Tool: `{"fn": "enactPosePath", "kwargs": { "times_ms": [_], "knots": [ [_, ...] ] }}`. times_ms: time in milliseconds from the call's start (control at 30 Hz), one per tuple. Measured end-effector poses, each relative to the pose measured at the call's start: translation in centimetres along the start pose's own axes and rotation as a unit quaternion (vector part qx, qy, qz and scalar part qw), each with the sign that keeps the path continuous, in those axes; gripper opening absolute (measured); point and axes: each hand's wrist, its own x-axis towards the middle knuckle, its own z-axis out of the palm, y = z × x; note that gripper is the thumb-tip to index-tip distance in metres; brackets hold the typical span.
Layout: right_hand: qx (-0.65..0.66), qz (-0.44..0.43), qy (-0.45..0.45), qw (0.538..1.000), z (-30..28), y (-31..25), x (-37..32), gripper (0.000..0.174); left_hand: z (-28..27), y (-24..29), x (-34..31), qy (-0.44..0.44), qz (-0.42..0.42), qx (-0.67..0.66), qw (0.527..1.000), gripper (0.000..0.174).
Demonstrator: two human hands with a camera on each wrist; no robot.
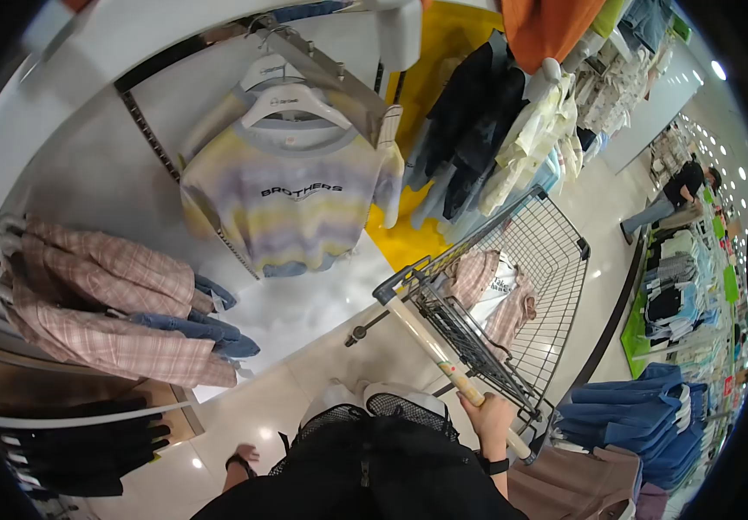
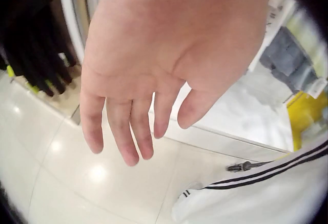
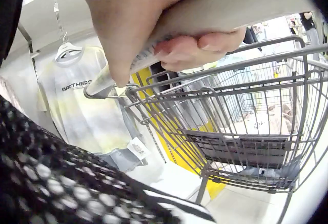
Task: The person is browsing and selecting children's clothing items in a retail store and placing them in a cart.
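The right hand (image 1: pixel 489 420) was curled round the long cream cylindrical handle (image 1: pixel 430 347) of a grey metal wire shopping cart (image 1: pixel 556 277), nearer the handle's right end than its middle. The left hand (image 2: pixel 169 65) hung free of the cart, its fingers loosely extended and slightly parted, with nothing in it. Inside the basket lay a pink plaid shirt (image 1: pixel 471 276) with a white lettered T-shirt (image 1: pixel 493 290) at its centre. With a single off-centre grip, a push seemed likely to swing the cart askew; its far side might then have caught the dark garments (image 1: pixel 469 130) hanging beside a yellow panel, or the handle's right end the dusty brown garment (image 1: pixel 573 485) near it. A loose hem or cuff in the basket could also have worked through the wires if jolted. By count, there was one cart, one plaid shirt and one T-shirt in the basket, and one pastel striped sweatshirt (image 1: pixel 296 217) reading "BROTHERS" at the front of its rail, where two white hangers (image 1: pixel 297 102) showed. At least two pink plaid garments (image 1: pixel 114 334) hung to the left; the black garments (image 1: pixel 88 451) below them overlapped too closely to count. One other person (image 1: pixel 682 191) stood farther off, beside more racks.
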Motion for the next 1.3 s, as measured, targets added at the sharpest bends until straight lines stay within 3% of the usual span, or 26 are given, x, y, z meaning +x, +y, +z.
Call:
{"fn": "enactPosePath", "kwargs": {
  "times_ms": [33,67,233,300,333,367,433,533,633,667,700,767,900,1033,1100,1133,1167,1200,1233,1300],
  "knots": [
    [0.008,0.009,-0.008,1.000,0.0,-0.4,-0.3,0.062,1.7,-0.3,-2.2,0.241,-0.186,-0.073,0.950,0.023],
    [0.018,0.022,-0.013,1.000,0.0,-0.7,-0.5,0.061,3.2,-1.0,-2.9,0.180,-0.103,0.068,0.976,0.024],
    [0.033,0.019,0.006,0.999,0.1,0.2,-0.6,0.060,7.5,5.3,-1.9,0.136,0.060,0.204,0.968,0.028],
    [0.032,0.029,0.012,0.999,0.0,1.1,-0.2,0.059,8.6,9.2,-1.7,0.124,0.125,0.186,0.967,0.030],
    [0.034,0.031,0.014,0.999,0.1,1.8,0.1,0.059,7.8,10.4,-0.2,0.002,0.211,0.015,0.977,0.033],
    [0.021,0.035,0.019,0.999,0.2,2.5,0.5,0.060,7.4,11.3,1.3,0.067,0.180,0.092,0.977,0.035],
    [0.012,0.037,0.027,0.999,0.1,3.6,1.6,0.061,9.8,16.4,-1.8,0.118,0.135,0.166,0.970,0.036],
    [0.007,0.060,0.027,0.998,-0.3,5.3,3.3,0.061,9.2,17.7,-1.7,0.141,0.150,0.200,0.958,0.036],
    [0.034,0.065,0.039,0.997,-1.4,6.4,5.1,0.060,8.8,15.7,-0.8,0.166,0.103,0.107,0.975,0.034],
    [0.028,0.070,0.042,0.996,-1.3,7.1,5.8,0.060,9.2,14.7,-0.5,0.171,0.059,0.062,0.982,0.040],
    [0.034,0.070,0.046,0.996,-1.0,7.8,6.4,0.060,9.0,12.4,-0.4,0.136,0.128,0.119,0.975,0.042],
    [0.023,0.066,0.061,0.996,-0.9,9.5,7.7,0.060,8.5,7.7,2.5,0.095,0.142,0.203,0.964,0.040],
    [0.049,0.075,0.067,0.994,-1.5,12.8,9.8,0.060,14.2,8.9,3.2,0.115,0.033,0.245,0.962,0.037],
    [0.032,0.074,0.072,0.994,-2.1,16.7,11.7,0.059,18.8,13.9,6.1,0.125,0.026,0.238,0.963,0.034],
    [0.024,0.070,0.075,0.994,-2.2,18.7,13.0,0.058,20.8,18.0,7.8,0.123,0.066,0.200,0.970,0.033],
    [0.031,0.061,0.084,0.994,-2.1,19.9,13.6,0.058,21.4,20.2,8.5,0.071,0.121,0.166,0.976,0.035],
    [0.037,0.053,0.091,0.994,-2.0,21.0,13.9,0.058,23.3,22.0,9.9,0.111,0.199,0.231,0.946,0.034],
    [0.032,0.050,0.086,0.994,-2.2,22.0,14.4,0.058,26.8,25.6,8.5,0.139,0.211,0.303,0.919,0.033],
    [0.031,0.054,0.075,0.995,-2.7,22.7,15.0,0.057,26.9,26.6,11.6,0.131,0.274,0.327,0.895,0.032],
    [0.027,0.055,0.063,0.996,-3.0,24.4,16.2,0.057,33.3,31.5,9.4,0.147,0.347,0.331,0.865,0.028]
  ]
}}
